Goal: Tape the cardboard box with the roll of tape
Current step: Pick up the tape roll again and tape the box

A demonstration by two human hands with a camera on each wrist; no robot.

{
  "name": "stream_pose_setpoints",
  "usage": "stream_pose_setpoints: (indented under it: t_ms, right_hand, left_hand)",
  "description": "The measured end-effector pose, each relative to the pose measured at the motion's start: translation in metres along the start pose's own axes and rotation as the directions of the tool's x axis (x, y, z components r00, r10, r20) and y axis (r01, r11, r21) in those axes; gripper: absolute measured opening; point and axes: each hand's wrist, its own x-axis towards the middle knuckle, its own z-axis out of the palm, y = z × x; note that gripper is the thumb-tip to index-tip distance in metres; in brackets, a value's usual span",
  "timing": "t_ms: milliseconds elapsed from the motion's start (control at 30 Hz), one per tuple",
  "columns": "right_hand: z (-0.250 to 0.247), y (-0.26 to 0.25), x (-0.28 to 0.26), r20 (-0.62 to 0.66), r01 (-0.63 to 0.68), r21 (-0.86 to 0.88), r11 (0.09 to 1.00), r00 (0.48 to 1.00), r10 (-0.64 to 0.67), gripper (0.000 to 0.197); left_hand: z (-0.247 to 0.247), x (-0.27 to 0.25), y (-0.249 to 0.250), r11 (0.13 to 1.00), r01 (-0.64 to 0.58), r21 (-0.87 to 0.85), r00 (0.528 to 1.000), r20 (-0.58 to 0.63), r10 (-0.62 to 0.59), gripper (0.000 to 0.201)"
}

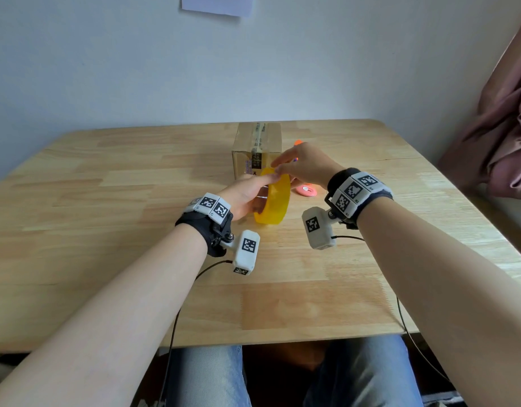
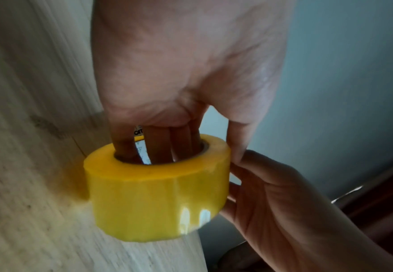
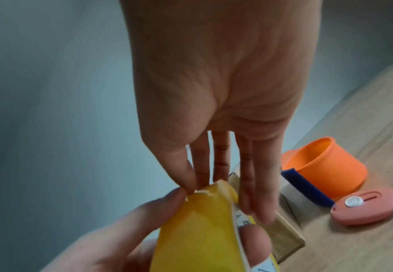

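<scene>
I see the yellow roll of tape (image 1: 273, 198) held on edge just above the table (image 1: 106, 230), in front of the cardboard box (image 1: 257, 148). My left hand (image 1: 244, 195) grips it, fingers through the core. My right hand (image 1: 303, 165) pinches at its top rim. A pink cutter (image 1: 306, 190) lies beside it.
</scene>
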Motion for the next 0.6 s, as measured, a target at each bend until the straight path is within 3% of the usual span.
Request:
stream_pose_setpoints:
  t_ms: [133, 333, 600]
  right_hand:
    - [0.0003, -0.0010, 0.0029, 0.043, -0.061, -0.027, 0.998, 0.997, 0.062, 0.018]
    - [-0.0027, -0.0036, 0.0023, 0.083, -0.107, -0.010, 0.994, 0.991, 0.108, 0.015]
    - [-0.0007, -0.0033, 0.0031, 0.066, -0.054, -0.158, 0.986, 0.996, 0.065, 0.008]
  left_hand:
    - [-0.0001, -0.0009, 0.0011, 1.000, -0.008, 0.015, 0.999, -0.042, 0.008, 0.052]
    - [-0.0004, -0.0051, 0.0018, 1.000, -0.018, 0.002, 1.000, 0.020, 0.018, 0.038]
    - [-0.0021, -0.0061, 0.0018, 1.000, -0.028, 0.003, 0.999, 0.018, 0.028, 0.021]
